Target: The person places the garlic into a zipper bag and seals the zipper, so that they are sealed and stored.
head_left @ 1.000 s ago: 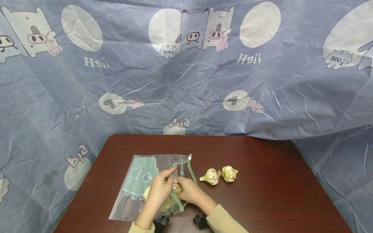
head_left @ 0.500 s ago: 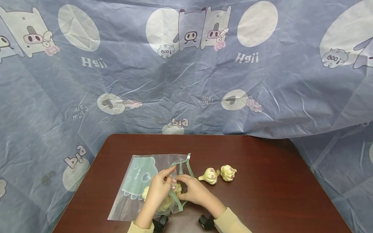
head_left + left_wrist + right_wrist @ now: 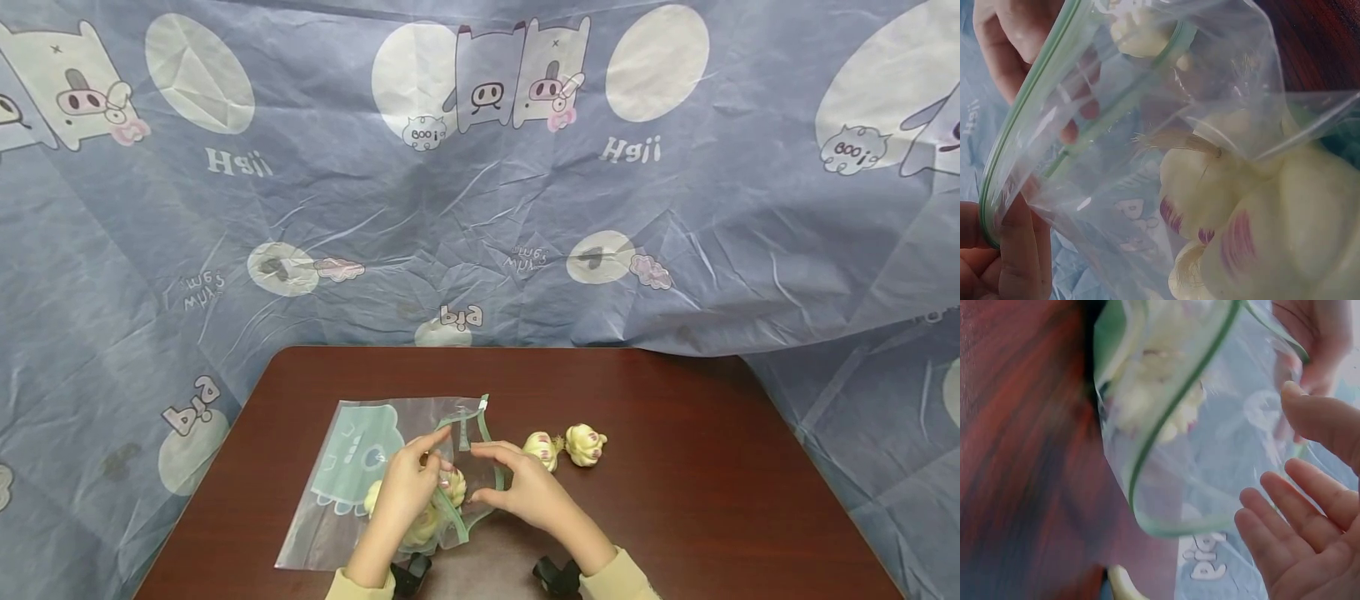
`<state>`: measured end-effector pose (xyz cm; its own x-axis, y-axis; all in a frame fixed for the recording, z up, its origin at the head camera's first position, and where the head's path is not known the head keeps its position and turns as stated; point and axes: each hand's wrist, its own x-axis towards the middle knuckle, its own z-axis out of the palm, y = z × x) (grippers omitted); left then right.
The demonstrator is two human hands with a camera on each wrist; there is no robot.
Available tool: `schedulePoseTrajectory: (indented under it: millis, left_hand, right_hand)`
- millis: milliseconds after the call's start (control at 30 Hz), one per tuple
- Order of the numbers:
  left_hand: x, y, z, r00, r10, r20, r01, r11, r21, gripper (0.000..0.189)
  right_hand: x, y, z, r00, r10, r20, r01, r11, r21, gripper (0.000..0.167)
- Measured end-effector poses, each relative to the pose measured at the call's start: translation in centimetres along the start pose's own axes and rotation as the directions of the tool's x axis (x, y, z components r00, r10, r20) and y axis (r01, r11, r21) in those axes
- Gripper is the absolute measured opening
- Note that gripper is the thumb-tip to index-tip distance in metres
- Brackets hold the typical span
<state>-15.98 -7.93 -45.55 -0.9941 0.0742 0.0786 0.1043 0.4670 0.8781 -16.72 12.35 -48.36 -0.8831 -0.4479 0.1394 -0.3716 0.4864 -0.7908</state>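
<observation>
A clear zip bag [image 3: 303, 533] with a green seal and a teal cartoon print lies on the table. Several garlic bulbs [image 3: 1254, 231] are inside it, purple-streaked, seen through the plastic. My left hand [image 3: 408, 483] pinches the bag's green-edged rim between thumb and fingers and holds the mouth apart. At the mouth's right side is my right hand [image 3: 536, 492], its fingers spread and nothing in them. In the right wrist view that hand's fingers [image 3: 1300, 512] are relaxed, facing the opening. Just beyond it lie two loose garlic bulbs, one partly hidden [image 3: 540, 448], the other whole [image 3: 585, 445].
The dark red-brown wooden table [image 3: 697, 500] extends to both sides. A blue cartoon-printed cloth [image 3: 480, 200] hangs behind it and along its sides. A white slider [image 3: 483, 403] sits at the far end of the bag's seal.
My right hand has let go of a garlic bulb in the bag and drawn back to the right out of the mouth, its fingers opening. The left hand has kept its hold.
</observation>
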Motion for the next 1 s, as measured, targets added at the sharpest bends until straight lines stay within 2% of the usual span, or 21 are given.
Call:
schedulePoseTrajectory:
  millis: [267, 467, 633, 867, 1000]
  left_hand:
    - [0.0, -0.1, 0.0, 1.000, 0.008, -0.006, -0.008, 1.000, -0.004, 0.044]
    - [0.0, -0.1, 0.0, 1.000, 0.017, -0.012, -0.017, 1.000, 0.003, 0.044]
    - [0.0, -0.1, 0.0, 1.000, 0.021, -0.019, -0.020, 1.000, 0.006, 0.043]
    - [0.1, -0.2, 0.0, 0.999, 0.024, -0.033, -0.024, 1.000, 0.013, 0.042]
    - [0.1, -0.2, 0.0, 0.999, 0.018, -0.029, -0.018, 1.000, 0.015, 0.042]
  right_hand:
    - [-1.0, 0.7, -2.4, 0.988, 0.026, -0.155, -0.003, 0.989, 0.146, 0.055]
    - [-1.6, 1.7, -4.5, 0.954, 0.010, -0.300, 0.040, 0.986, 0.161, 0.052]
    - [-2.2, 2.5, -6.3, 0.924, 0.021, -0.381, 0.052, 0.982, 0.180, 0.050]
    - [-3.2, 4.0, -8.2, 0.902, 0.128, -0.411, -0.054, 0.981, 0.188, 0.051]
    - [-3.8, 4.9, -8.8, 0.887, 0.208, -0.412, -0.145, 0.973, 0.179, 0.052]
